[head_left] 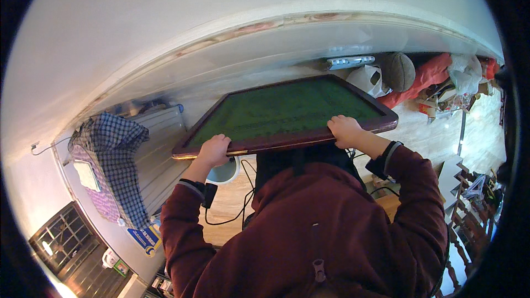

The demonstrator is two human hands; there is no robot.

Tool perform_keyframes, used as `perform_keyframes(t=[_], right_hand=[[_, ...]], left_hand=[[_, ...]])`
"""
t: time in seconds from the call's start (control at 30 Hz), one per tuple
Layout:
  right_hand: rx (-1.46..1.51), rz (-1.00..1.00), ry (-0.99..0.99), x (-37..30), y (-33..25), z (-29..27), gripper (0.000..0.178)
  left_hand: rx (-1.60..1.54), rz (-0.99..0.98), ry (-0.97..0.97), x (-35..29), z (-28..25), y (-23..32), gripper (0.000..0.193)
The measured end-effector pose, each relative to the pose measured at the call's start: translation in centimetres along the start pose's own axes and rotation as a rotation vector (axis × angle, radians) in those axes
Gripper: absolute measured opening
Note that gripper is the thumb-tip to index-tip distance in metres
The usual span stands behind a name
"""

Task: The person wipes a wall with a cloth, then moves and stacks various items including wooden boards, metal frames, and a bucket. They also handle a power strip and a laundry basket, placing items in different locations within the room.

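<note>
In front of me is a table top with a green felt surface and a raised dark red wooden rim. My left hand is closed over the near rim toward its left end, thumb side inward. Farther right along the same edge, my right hand grips the rim as well. The fingers of both hands partly curl out of sight around the frame. What bears the table top from below is hidden by it and by my body.
At left, a blue checked cloth lies over a white appliance. A bucket and black cables stand below the near rim. By the wall at far right are a grey ball, a white bag and red bags. Wooden railings rise at lower right.
</note>
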State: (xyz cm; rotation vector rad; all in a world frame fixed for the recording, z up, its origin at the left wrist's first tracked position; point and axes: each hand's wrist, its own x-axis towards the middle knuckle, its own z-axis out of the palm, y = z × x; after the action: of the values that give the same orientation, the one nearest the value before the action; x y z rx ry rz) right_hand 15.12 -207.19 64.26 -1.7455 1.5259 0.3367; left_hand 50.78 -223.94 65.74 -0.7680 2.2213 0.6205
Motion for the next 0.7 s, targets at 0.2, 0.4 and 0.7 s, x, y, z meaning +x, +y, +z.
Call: perform_keyframes(t=[0.2, 0.4, 0.7], right_hand=[[0.016, 0.113, 0.063, -0.4, -0.9, 1.2, 0.029], [0.055, 0.191, 0.152, -2.2, -3.6, 0.4, 0.025], [0.306, 0.497, 0.248, -11.2, -12.8, 8.2, 0.028]], left_hand=[[0.062, 0.06, -0.063, 0.1, 0.6, 0.0, 0.045], [0.103, 0.172, -0.061, -0.9, -2.0, -1.6, 0.039], [0.322, 0.502, -0.132, -2.2, -6.2, 0.4, 0.033]])
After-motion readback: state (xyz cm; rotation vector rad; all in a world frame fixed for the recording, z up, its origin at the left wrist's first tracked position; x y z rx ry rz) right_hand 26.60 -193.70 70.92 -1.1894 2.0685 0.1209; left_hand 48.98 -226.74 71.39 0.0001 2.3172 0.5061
